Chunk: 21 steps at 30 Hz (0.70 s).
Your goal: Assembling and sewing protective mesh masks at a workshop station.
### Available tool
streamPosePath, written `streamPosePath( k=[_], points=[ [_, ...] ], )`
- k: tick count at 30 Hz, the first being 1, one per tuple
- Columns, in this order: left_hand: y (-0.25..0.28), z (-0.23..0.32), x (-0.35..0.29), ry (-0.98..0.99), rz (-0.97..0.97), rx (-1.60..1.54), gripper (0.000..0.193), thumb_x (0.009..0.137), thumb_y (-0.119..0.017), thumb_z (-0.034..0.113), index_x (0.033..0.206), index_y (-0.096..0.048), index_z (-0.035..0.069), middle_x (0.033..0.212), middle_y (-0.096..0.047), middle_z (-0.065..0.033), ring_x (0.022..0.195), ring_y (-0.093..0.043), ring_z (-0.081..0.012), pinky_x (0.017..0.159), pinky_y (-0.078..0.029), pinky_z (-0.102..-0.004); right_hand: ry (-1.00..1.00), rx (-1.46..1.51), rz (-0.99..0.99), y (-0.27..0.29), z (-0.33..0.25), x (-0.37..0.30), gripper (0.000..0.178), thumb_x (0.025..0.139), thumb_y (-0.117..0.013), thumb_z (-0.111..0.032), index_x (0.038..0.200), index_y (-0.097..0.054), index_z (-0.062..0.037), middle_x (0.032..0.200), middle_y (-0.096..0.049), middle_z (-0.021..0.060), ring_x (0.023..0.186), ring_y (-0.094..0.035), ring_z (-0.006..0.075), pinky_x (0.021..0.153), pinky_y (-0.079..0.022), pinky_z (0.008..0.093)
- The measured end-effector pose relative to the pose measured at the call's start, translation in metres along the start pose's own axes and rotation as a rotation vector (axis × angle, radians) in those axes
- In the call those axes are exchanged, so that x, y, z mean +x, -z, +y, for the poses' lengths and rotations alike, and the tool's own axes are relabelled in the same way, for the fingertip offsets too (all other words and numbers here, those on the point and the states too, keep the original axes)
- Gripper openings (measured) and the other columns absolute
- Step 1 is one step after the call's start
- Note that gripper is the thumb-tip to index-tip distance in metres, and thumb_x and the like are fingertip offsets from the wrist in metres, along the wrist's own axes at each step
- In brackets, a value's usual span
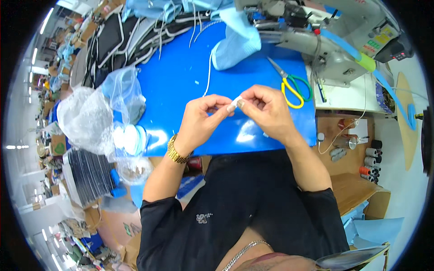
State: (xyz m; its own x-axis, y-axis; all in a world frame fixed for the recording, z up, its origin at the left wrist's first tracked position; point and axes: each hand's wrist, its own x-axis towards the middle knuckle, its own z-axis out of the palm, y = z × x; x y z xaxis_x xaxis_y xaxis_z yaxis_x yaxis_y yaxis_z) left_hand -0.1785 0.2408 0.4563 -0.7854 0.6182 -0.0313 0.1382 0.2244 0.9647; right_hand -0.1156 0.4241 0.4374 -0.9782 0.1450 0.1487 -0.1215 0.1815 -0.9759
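Note:
Over the front of the blue work surface [181, 74], my two hands meet fingertip to fingertip. A small white strip [235, 103] is pinched between them; its exact kind is too small to make out. My left hand [201, 119], with a gold watch on the wrist, grips its left end between thumb and forefinger. The thumb and forefinger of my right hand [267, 110] close on the other end. A thin white cord [209, 77] runs from a light blue knitted fabric piece [235, 47] down behind my left hand. Scissors [293, 90] with yellow and green handles lie beyond my right hand.
A sewing machine [334, 61] stands at the far right. Black padded pieces [110, 40] are heaped at the far left, near clear plastic bags [88, 117] and white discs [132, 139]. Thread spools [370, 160] sit in a brown box at the right.

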Motion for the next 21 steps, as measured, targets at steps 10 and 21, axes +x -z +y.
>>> streamPosePath(
  k=[10,21],
  points=[
    [0.021,0.082,0.106,-0.924,-0.112,0.856,0.011,0.083,-0.069,0.011,0.091,-0.068,0.004,0.1,-0.07,-0.0104,0.102,-0.065,-0.0289,0.086,-0.051,-0.0381,-0.098,0.126,0.359,0.053,0.015,0.054,0.027,0.09,-0.067,-0.025,0.096,-0.071,0.0008,0.077,-0.068,0.0057,0.064,-0.061,0.0094,0.058,-0.049,0.0228],
    [0.037,0.048,0.177,-0.596,-0.136,0.551,0.019,0.083,-0.068,0.022,0.087,-0.07,0.004,0.079,-0.067,-0.0101,0.066,-0.06,-0.0212,0.057,-0.047,-0.0321,-0.218,-0.059,0.245,0.033,0.026,0.119,0.042,0.089,-0.066,-0.038,0.081,-0.071,0.0026,0.062,-0.065,0.0087,0.056,-0.067,0.0157,0.05,-0.049,0.0278]
  ],
)
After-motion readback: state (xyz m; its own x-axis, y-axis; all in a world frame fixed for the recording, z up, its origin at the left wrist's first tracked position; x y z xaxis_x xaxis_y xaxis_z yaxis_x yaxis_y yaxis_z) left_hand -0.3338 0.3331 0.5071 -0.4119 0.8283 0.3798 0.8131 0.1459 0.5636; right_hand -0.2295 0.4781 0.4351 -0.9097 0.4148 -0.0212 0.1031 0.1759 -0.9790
